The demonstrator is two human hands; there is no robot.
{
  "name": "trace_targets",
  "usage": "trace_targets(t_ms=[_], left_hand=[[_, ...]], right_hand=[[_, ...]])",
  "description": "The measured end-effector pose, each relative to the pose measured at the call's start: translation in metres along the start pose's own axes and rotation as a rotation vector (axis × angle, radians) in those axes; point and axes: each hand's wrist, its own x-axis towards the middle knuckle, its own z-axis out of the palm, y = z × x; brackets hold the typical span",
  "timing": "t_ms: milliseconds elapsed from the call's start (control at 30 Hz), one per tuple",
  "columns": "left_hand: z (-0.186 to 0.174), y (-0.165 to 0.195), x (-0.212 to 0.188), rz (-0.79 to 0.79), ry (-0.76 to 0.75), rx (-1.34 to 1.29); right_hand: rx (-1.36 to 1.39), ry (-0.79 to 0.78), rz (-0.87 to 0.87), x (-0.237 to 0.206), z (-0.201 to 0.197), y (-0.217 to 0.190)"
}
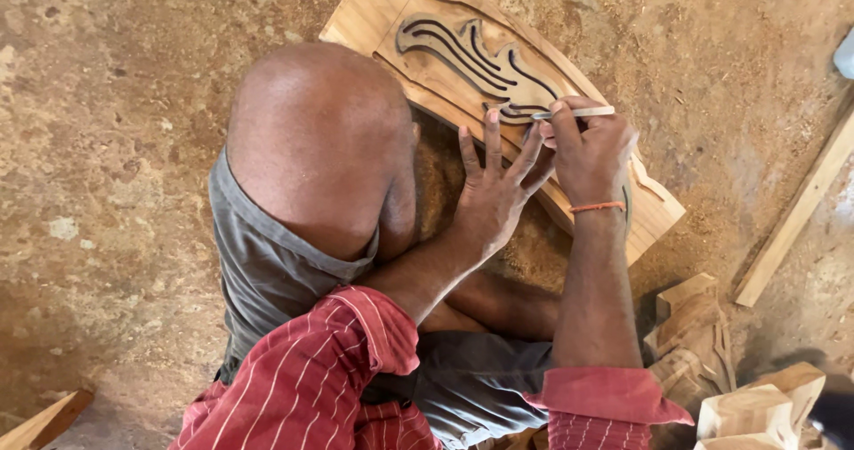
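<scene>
While both hands work on the panel, the scene reads as follows.
Panel: carved wooden panel [425, 23] lies flat on the dirt floor [116, 130], slanting from upper left to lower right; dark scroll-shaped grooves are cut into its recessed middle.
Right hand: right hand [589, 155] fingers closed around a slim pale carving tool [580, 112], held nearly level with the tip pointing left at the grooves; an orange band sits on the wrist.
Left hand: left hand [491, 192] fingers spread wide and flat, fingertips pressing on the panel's near edge, just beside the tool tip and touching the right hand's fingers.
Knee: bare knee [316, 139] raised at centre left, covering the panel's lower left part.
Clothing: red striped sleeves [311, 379] on both forearms, grey cloth [267, 263] below the knee.
Floor: sawdust heaped under the hands, between knee and panel.
Other wood: rough wood blocks [712, 361] at lower right; a plain wooden strip [801, 210] lies at the right, apart from the panel.
</scene>
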Motion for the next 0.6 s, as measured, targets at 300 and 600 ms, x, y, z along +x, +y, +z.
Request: trace_targets(t_ms=[300,600], left_hand=[[0.0033,-0.0012,0.002,0.043,-0.063,0.059],[-0.0036,-0.0043,-0.0008,0.037,-0.031,0.041]], right_hand=[[-0.021,-0.007,0.016,0.0019,-0.0014,0.0034],[0.072,-0.026,0.02,0.001,0.0047,0.0011]])
